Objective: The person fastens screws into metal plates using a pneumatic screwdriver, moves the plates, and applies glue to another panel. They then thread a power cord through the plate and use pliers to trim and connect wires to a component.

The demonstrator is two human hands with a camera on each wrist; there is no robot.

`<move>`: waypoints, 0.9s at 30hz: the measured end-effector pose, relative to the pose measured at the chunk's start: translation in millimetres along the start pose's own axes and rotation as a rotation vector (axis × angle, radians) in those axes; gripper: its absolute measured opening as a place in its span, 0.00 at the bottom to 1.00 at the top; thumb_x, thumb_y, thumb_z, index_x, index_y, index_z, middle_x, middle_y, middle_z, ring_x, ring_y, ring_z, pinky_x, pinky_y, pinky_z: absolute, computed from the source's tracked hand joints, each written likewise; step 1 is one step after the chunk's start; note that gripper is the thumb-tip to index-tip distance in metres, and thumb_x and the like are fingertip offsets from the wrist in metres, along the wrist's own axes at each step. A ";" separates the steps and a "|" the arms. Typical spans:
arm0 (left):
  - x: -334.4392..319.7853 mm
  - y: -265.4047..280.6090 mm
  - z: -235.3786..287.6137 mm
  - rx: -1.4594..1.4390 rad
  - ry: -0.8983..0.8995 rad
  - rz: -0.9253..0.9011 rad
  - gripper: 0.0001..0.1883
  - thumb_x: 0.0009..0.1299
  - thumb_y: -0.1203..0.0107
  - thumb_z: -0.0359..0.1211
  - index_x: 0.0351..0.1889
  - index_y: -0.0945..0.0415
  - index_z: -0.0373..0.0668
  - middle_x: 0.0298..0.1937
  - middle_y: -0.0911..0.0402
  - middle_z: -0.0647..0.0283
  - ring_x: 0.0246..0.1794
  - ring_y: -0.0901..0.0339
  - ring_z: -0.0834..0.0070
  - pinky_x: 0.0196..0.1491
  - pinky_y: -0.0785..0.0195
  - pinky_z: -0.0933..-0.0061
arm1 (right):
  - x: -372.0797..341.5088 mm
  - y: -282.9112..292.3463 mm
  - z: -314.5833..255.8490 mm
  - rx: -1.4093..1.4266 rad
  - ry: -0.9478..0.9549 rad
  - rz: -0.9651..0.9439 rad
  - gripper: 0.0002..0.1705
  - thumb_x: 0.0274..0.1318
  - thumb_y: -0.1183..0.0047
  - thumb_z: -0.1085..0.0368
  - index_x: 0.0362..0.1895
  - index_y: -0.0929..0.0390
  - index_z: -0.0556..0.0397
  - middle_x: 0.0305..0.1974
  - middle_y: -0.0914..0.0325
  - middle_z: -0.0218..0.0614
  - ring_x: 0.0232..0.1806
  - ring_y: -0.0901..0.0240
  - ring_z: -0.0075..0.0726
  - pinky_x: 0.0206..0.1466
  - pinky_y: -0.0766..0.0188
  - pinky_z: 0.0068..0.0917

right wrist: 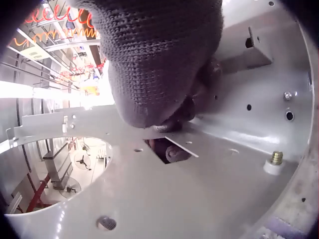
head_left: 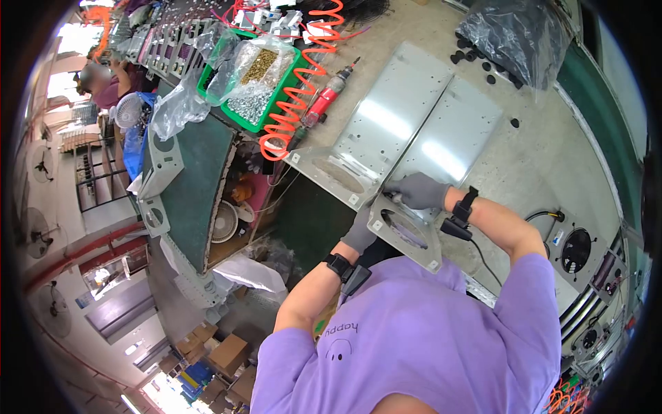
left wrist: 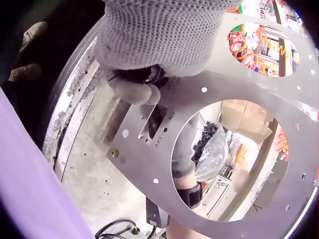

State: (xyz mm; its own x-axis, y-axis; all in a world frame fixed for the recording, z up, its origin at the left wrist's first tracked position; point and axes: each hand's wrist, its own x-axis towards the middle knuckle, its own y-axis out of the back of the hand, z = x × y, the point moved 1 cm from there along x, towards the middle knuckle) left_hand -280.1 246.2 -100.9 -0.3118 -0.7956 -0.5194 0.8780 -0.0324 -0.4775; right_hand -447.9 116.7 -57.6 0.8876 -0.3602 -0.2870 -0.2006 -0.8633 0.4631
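A grey sheet-metal case (head_left: 448, 134) lies on the bench, and its near end panel (head_left: 426, 257) with a large round opening stands toward the person. My gloved left hand (head_left: 360, 234) is at the panel's outer face. In the left wrist view its fingers pinch a black round fitting (left wrist: 144, 74) beside the rectangular ON/OFF cutout (left wrist: 152, 123). My gloved right hand (head_left: 422, 191) reaches inside the case. Its curled fingers grip a small dark part (right wrist: 172, 124) against the panel's inner face, right above the cutout; the fingers hide most of that part.
A second case (head_left: 393, 103) lies alongside. Beyond are a red power screwdriver (head_left: 323, 103), a coiled orange air hose (head_left: 303, 90) and a green bin (head_left: 276, 103) of small hardware. Black caps spill from a plastic bag (head_left: 514, 41). A fan-fitted panel (head_left: 558, 265) is at the right.
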 end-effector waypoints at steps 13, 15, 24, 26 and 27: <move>-39.1 -40.3 97.4 0.531 0.300 0.107 0.13 0.66 0.55 0.41 0.40 0.32 0.41 0.20 0.31 0.71 0.12 0.37 0.86 0.13 0.45 0.85 | 1.4 34.8 -31.1 -0.596 -0.139 -0.180 0.12 0.41 0.54 0.61 0.24 0.22 0.53 0.22 0.24 0.41 0.25 0.26 0.46 0.28 0.33 0.40; -59.9 -48.4 139.5 0.721 0.456 0.015 0.13 0.66 0.54 0.41 0.35 0.29 0.40 0.18 0.31 0.71 0.11 0.37 0.86 0.13 0.46 0.84 | -4.5 30.2 -18.2 -0.697 -0.159 -0.124 0.11 0.41 0.54 0.60 0.23 0.21 0.52 0.22 0.24 0.41 0.24 0.26 0.46 0.27 0.33 0.39; -33.5 -204.7 237.5 1.329 -0.724 -0.104 0.14 0.56 0.42 0.39 0.38 0.26 0.43 0.34 0.27 0.62 0.18 0.30 0.71 0.25 0.36 0.74 | -18.1 51.5 -48.1 -0.452 -0.146 0.171 0.11 0.36 0.45 0.65 0.30 0.21 0.51 0.26 0.23 0.33 0.26 0.25 0.34 0.24 0.31 0.31; -16.4 -219.1 225.2 1.419 -0.717 -0.107 0.15 0.55 0.42 0.39 0.39 0.26 0.44 0.37 0.28 0.63 0.24 0.29 0.68 0.28 0.34 0.70 | -22.8 52.3 -43.4 -0.308 -0.074 0.221 0.11 0.37 0.45 0.64 0.31 0.21 0.51 0.26 0.23 0.32 0.26 0.26 0.34 0.24 0.31 0.30; -9.3 -219.2 218.2 1.417 -0.724 -0.120 0.15 0.55 0.42 0.39 0.39 0.26 0.44 0.37 0.28 0.63 0.24 0.29 0.68 0.28 0.34 0.70 | -26.1 52.8 -40.4 -0.235 -0.040 0.247 0.11 0.37 0.46 0.64 0.31 0.21 0.51 0.26 0.23 0.32 0.26 0.26 0.33 0.24 0.31 0.30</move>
State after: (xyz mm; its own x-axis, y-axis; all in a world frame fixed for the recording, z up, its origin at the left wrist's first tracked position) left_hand -390.4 128.7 163.2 -0.5331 -0.8402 0.0989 0.6033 -0.2956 0.7407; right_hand -464.9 94.8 8.2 0.8062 -0.5658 -0.1727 -0.3024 -0.6451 0.7017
